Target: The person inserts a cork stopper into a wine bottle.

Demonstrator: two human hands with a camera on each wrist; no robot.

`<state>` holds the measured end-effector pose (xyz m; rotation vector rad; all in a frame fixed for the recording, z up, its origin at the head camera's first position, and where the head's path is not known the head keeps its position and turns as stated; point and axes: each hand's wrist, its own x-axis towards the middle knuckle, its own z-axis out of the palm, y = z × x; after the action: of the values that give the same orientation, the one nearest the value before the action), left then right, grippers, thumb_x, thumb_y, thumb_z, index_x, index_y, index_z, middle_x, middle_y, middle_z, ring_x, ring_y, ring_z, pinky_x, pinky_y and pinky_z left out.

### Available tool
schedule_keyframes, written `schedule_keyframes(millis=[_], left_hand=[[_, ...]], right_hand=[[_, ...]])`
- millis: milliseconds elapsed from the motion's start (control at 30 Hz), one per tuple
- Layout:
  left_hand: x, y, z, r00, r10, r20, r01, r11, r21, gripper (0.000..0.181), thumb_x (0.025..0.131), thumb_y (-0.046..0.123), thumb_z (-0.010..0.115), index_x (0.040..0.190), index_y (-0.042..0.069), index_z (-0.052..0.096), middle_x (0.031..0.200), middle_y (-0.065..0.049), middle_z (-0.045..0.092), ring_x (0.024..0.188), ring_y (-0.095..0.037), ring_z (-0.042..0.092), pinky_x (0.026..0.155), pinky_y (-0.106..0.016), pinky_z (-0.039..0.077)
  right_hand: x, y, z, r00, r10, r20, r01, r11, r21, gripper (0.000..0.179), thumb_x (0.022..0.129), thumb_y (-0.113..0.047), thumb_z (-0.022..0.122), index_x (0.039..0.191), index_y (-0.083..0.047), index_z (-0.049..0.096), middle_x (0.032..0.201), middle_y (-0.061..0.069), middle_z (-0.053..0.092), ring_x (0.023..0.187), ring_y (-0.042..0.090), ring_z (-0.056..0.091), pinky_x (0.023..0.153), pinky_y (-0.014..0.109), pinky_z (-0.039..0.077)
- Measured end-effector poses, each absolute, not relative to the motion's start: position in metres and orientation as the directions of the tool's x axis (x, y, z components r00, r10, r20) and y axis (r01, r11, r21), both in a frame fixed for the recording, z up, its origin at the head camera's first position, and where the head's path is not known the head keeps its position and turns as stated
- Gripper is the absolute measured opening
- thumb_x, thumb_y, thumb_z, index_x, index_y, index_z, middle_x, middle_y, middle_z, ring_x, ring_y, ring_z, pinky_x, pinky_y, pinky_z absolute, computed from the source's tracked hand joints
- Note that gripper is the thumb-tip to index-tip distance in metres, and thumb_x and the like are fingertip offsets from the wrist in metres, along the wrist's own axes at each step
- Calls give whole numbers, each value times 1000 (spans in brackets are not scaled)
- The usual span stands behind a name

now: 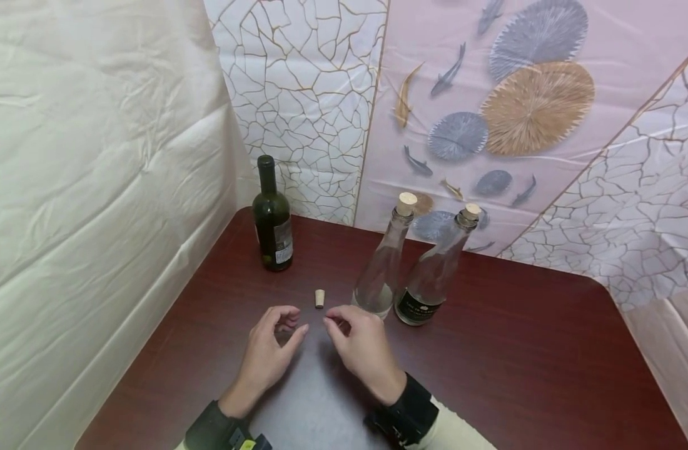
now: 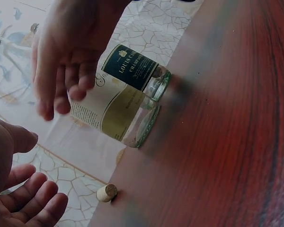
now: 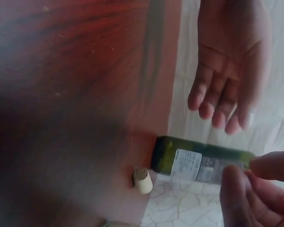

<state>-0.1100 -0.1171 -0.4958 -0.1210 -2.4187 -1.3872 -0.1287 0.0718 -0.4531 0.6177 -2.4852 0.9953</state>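
Observation:
Over the table in the head view, my left hand (image 1: 267, 353) has its fingers loosely bent and its thumb apart, holding nothing. My right hand (image 1: 362, 347) faces it, fingers and thumb relaxed, also with nothing between them. A small tapered cork (image 1: 319, 299) stands on the table just beyond the gap between both hands. Close behind the right hand is a clear glass bottle (image 1: 376, 275) with a cork in its neck. Beside it is another clear corked bottle (image 1: 431, 275) with a dark label. In the left wrist view, both labels face the camera.
A dark green wine bottle (image 1: 273, 228) stands at the back left of the reddish-brown table (image 1: 524, 350). A pale cloth (image 1: 119, 187) hangs along the left side. Behind the table is a patterned sheet (image 1: 321, 100).

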Motion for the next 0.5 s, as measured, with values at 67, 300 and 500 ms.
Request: schedule_keyframes(millis=[67, 300, 500], left_hand=[[-110, -118, -496, -937, -95, 336, 242, 515, 822, 34, 88, 11, 84, 117, 8, 67, 110, -4, 69, 96, -16, 68, 84, -39, 62], [-110, -121, -495, -942, -89, 325, 240, 498, 833, 33, 89, 11, 84, 117, 8, 67, 112, -3, 69, 97, -15, 69, 84, -35, 62], [-111, -122, -496, -941, -93, 325, 243, 482, 842, 32, 89, 12, 83, 116, 7, 67, 108, -3, 70, 96, -16, 69, 83, -34, 62]], right_hand=[[-133, 65, -452, -831, -273, 485, -525, 673, -521, 8, 90, -15, 81, 98, -14, 79, 85, -5, 75, 71, 6, 67, 64, 20, 54], [-149, 45, -452, -849, -321, 420, -505, 728, -464, 13, 93, -17, 79, 106, -13, 78, 89, -3, 74, 75, 9, 70, 68, 25, 57], [-164, 32, -455, -853, -357, 381, -500, 768, -400, 15, 95, -19, 77, 107, -10, 77, 92, 2, 72, 79, 15, 71, 69, 31, 59]])
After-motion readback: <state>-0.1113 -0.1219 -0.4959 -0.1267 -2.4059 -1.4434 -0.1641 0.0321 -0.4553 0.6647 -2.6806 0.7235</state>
